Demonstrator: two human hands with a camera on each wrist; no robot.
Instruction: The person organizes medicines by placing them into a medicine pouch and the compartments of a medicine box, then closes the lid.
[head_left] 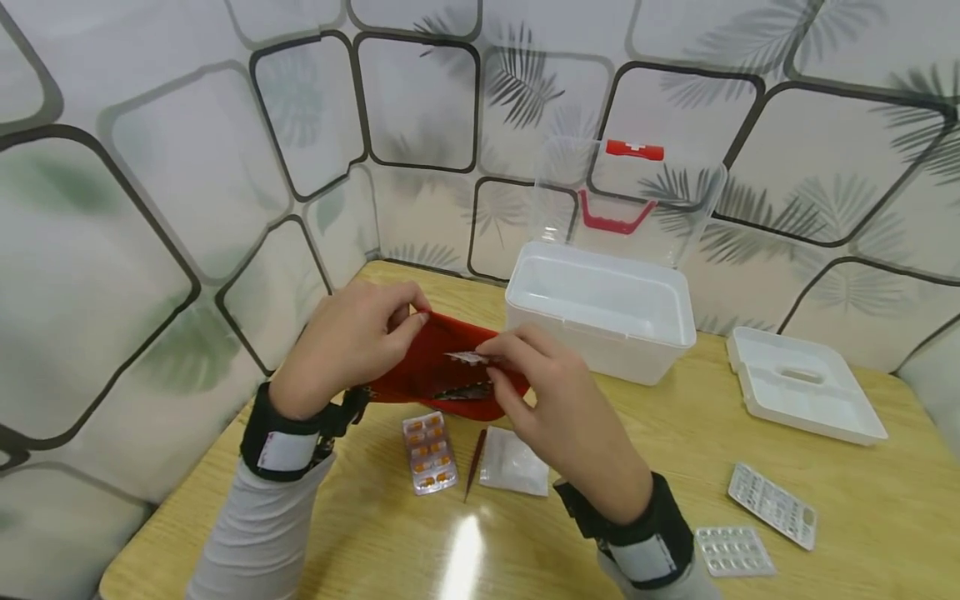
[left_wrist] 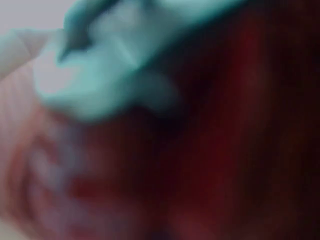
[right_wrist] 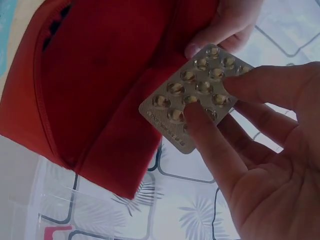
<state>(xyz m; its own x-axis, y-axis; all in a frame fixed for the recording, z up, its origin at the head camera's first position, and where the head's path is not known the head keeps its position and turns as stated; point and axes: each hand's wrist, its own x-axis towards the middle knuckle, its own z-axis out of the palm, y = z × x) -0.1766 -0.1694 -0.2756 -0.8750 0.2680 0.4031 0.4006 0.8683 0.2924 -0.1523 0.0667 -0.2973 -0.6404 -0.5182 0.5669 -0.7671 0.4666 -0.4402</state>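
Note:
A red pouch [head_left: 438, 337] is held up over the table, its top gaping toward the head camera. My left hand [head_left: 348, 337] pinches the pouch's rim at its left end. Between thumb and fingers of my right hand [head_left: 566, 400] is a silver blister pack [right_wrist: 204, 86] with clear, yellowish bubbles, held at the pouch's mouth. The right wrist view shows the red lining beside the pack. Below the pouch lie a blister pack of orange capsules [head_left: 430, 452], a thin dark red pointed tool [head_left: 476, 461] and a white packet [head_left: 513, 462]. Blurred red fills much of the left wrist view.
Behind stands a white box [head_left: 600, 342] with its transparent lid [head_left: 682, 187] raised and a red handle [head_left: 617, 223]. A white tray insert [head_left: 813, 387] lies to its right. Two silver blister packs [head_left: 772, 504] [head_left: 735, 552] lie at the front right. Patterned curtains surround the table.

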